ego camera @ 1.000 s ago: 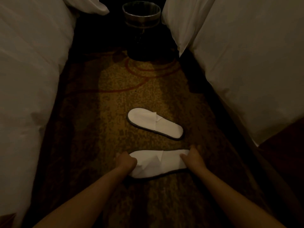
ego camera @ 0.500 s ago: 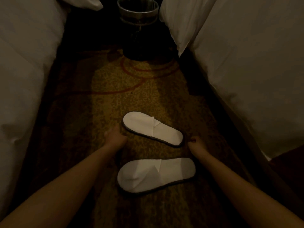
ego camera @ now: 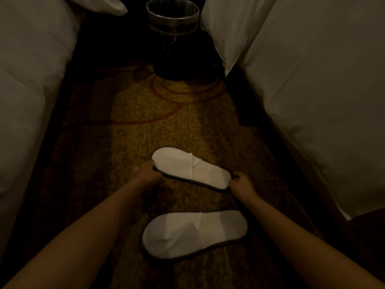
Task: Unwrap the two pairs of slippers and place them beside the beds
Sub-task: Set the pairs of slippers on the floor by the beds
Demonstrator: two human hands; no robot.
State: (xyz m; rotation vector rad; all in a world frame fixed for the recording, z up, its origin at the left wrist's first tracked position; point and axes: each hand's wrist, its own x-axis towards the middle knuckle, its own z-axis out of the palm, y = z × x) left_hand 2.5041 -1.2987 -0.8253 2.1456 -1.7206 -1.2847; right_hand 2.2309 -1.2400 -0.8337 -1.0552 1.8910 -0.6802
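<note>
Two white flat slippers lie on the patterned carpet between two beds. The far slipper [ego camera: 190, 166] lies slanted, toe end to the left. My left hand [ego camera: 148, 171] grips its left end and my right hand [ego camera: 241, 182] pinches its right end. The near slipper [ego camera: 193, 233] lies free on the carpet close to me, between my forearms, toe end to the left. No wrapper is in sight.
A bed with white linen [ego camera: 29, 84] runs along the left and another bed [ego camera: 312, 80] along the right. A waste bin [ego camera: 173, 15] with a clear liner stands at the far end of the aisle. The yellow-brown carpet [ego camera: 150, 113] lies between.
Both hands let go of the near slipper and moved forward to the far slipper, taking hold of its two ends.
</note>
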